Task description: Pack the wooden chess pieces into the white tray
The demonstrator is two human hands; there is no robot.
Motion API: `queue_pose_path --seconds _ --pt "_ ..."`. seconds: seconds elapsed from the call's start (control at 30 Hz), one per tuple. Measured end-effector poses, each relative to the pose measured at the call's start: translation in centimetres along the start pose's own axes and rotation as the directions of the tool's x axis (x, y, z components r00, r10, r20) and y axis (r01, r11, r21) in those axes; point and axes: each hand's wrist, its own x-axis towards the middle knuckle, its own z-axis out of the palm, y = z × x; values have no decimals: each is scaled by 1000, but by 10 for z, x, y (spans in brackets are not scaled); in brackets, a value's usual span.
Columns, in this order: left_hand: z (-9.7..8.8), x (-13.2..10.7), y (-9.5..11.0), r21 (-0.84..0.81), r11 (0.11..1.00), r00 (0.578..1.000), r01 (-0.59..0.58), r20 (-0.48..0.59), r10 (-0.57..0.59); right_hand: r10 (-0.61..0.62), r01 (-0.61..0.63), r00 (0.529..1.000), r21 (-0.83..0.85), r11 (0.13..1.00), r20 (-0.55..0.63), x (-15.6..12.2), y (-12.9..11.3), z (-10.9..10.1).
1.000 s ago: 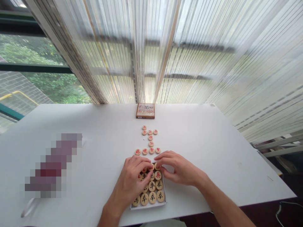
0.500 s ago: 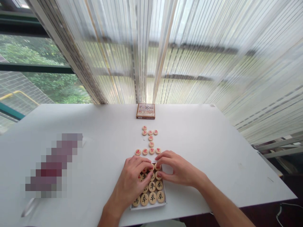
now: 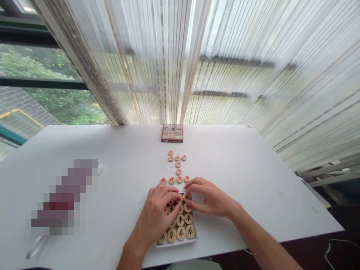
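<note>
A shallow white tray near the table's front edge holds several round wooden chess pieces marked in black and red. My left hand lies over the tray's left part, fingers curled onto the pieces at its far end. My right hand reaches in from the right, fingertips pinched on a red-marked piece at the tray's far edge. Just beyond the hands, a row of red-marked pieces lies on the table, with another small cluster further back.
A small square printed box sits at the table's far middle. A blurred-out patch covers the left of the white table. Striped curtains hang behind. The table's right and front edges drop off to a dark floor.
Both hands stay on the tray's far end, with only small finger movements over the pieces. The view has shifted slightly.
</note>
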Motion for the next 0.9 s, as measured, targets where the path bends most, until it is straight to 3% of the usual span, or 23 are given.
queue_pose_path --seconds 0.2,0.33,0.63,0.73,0.9 --pt "-4 3 1 -16 1000 1000 -12 -19 12 24 -26 997 -25 999 -75 -2 -3 2" --pt "-11 7 1 -27 999 999 -28 -26 28 89 -91 974 -3 996 -209 -14 -10 14" --pt "-47 35 13 -139 985 994 -99 -61 91 231 -236 791 67 970 -566 -71 -16 47" --pt "-60 50 14 -168 982 995 -91 -61 82 267 -271 749 88 959 -606 -78 -16 48" --pt "-69 84 -1 -131 991 999 -38 -36 34 304 -312 725 98 945 -619 -74 -18 45"
